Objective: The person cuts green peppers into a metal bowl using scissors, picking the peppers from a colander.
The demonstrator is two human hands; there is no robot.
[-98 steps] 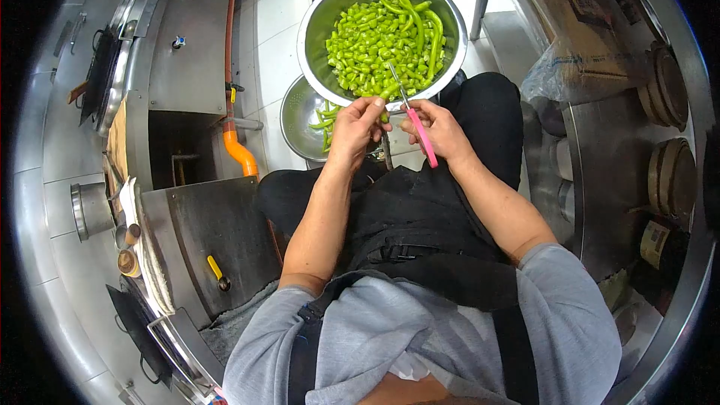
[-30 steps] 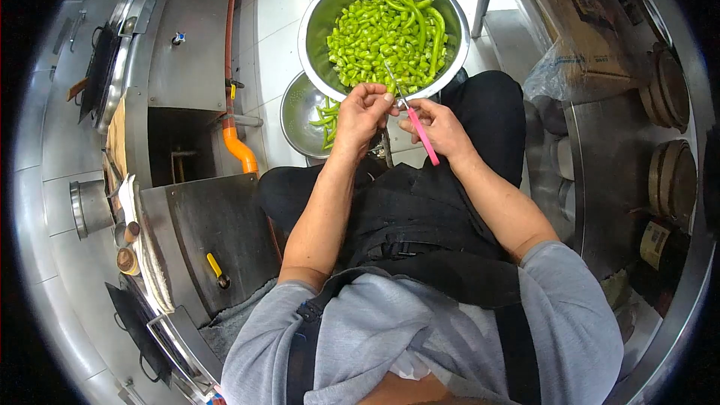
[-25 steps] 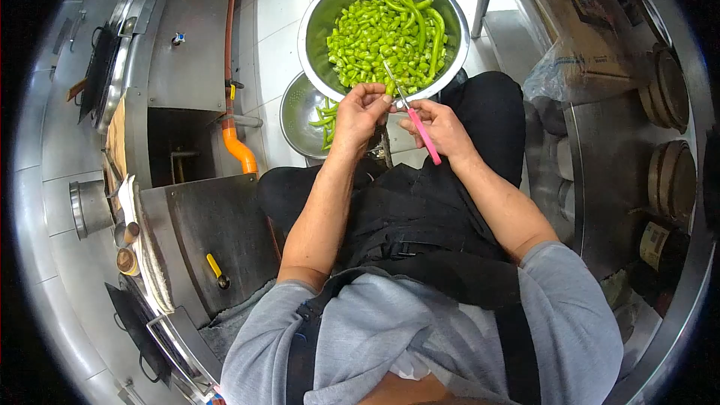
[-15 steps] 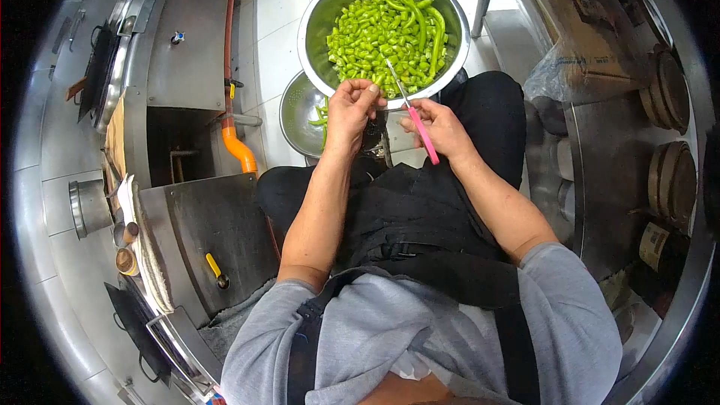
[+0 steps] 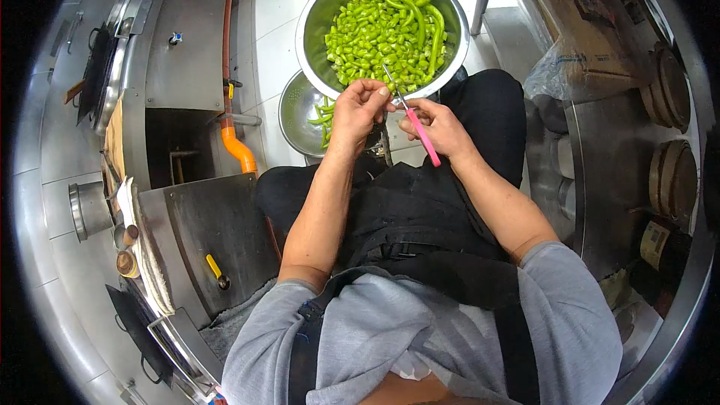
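Note:
My right hand [image 5: 436,127] is closed on the pink handles of a pair of scissors [image 5: 422,137], whose blades point up over the near rim of a large steel bowl [image 5: 309,43]. Many cut green pepper pieces [image 5: 367,41] fill that bowl, with several long whole peppers [image 5: 436,37] on its right side. Beside the blades, my left hand [image 5: 361,112] is pinched at the near rim; what sits between its fingertips is too small to make out. A steel colander [image 5: 294,121] with green peppers [image 5: 324,116] stands lower left, partly behind the large bowl.
Steel kitchen units [image 5: 187,52] with an orange pipe [image 5: 238,151] line the left side. To the right are a plastic-wrapped cardboard box [image 5: 592,37] and a steel shelf [image 5: 615,172] with stacked round items. White floor tiles [image 5: 277,52] show behind the bowls.
My left hand moved left, away from the scissors, and has come back beside the blades. A green piece seen earlier at its fingertips no longer shows clearly. My right hand has barely moved.

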